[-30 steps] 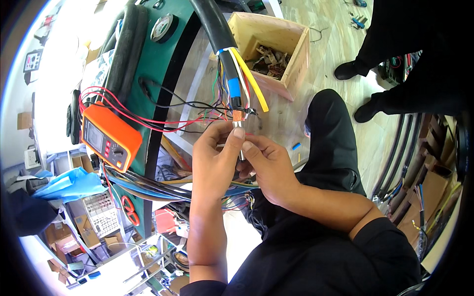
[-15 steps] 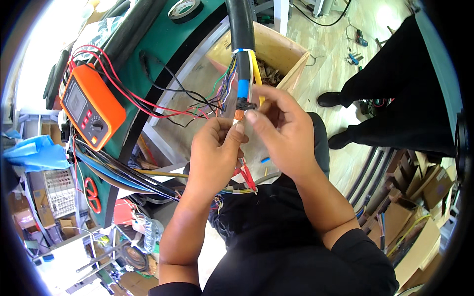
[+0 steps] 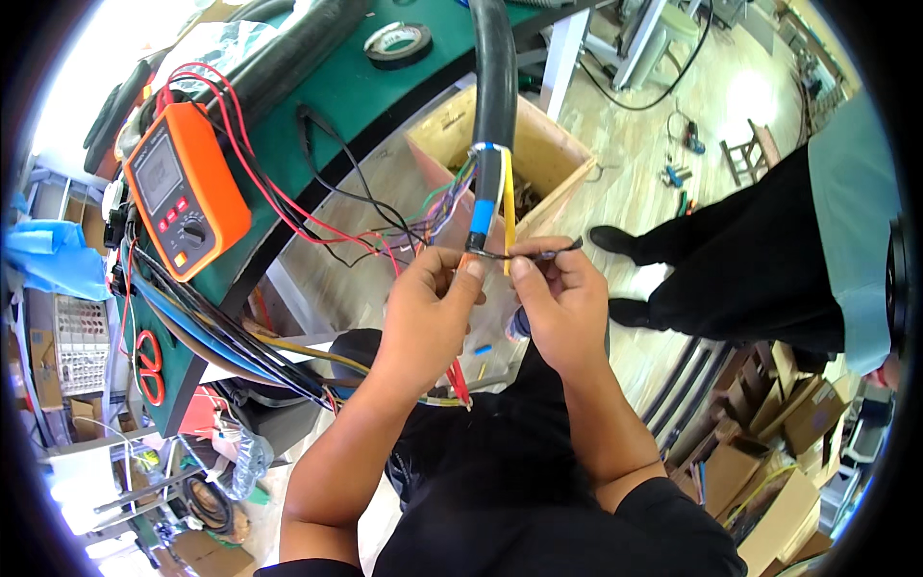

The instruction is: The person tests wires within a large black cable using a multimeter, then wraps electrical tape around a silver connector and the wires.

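Observation:
A thick black cable [image 3: 494, 96] hangs down from above, its stripped lower end ringed by a blue band [image 3: 483, 216]. My left hand [image 3: 433, 313] is closed around that end, thumb and fingers pinching just below the band, where a bit of copper colour shows. From the cable end a thin, twisted black strip [image 3: 569, 248] runs sideways into my right hand [image 3: 561, 313]. My right thumb and fingers pinch it, and its free tip sticks out on the right. A yellow strip [image 3: 509, 197] dangles beside the cable, and thin coloured wires [image 3: 450, 202] fan out on its left.
An orange meter [image 3: 187, 192] with red and black leads lies on the green table [image 3: 332, 91], near a tape roll [image 3: 397, 44] and red-handled scissors [image 3: 149, 367]. A wooden box [image 3: 567, 178] stands beyond the cable. Another person [image 3: 731, 255] stands at right, near cardboard boxes [image 3: 803, 423].
The black strip, bunched against the cable before, is now drawn out to the right in my right hand. Both hands sit slightly lower, and the whole view has shifted.

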Action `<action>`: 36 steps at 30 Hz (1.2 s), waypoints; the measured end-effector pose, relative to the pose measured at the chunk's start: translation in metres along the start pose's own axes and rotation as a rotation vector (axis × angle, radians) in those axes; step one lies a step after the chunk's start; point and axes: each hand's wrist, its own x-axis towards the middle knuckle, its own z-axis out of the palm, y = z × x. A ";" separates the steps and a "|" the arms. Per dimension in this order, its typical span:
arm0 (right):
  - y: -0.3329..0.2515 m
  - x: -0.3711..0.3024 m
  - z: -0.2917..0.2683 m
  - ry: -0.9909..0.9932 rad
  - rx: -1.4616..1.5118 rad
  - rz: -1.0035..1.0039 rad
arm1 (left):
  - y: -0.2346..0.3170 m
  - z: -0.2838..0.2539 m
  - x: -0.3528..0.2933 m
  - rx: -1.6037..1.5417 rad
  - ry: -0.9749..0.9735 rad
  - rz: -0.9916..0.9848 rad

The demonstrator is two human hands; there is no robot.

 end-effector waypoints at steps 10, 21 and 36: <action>-0.067 0.089 0.013 -0.036 -0.346 -0.611 | -0.014 -0.002 0.007 0.098 0.018 0.165; -0.056 0.225 0.082 -0.394 -1.162 -0.957 | -0.018 -0.004 0.008 0.109 -0.035 0.174; -0.059 0.066 -0.024 -0.463 -0.633 -0.268 | -0.003 -0.014 -0.002 0.003 -0.130 0.066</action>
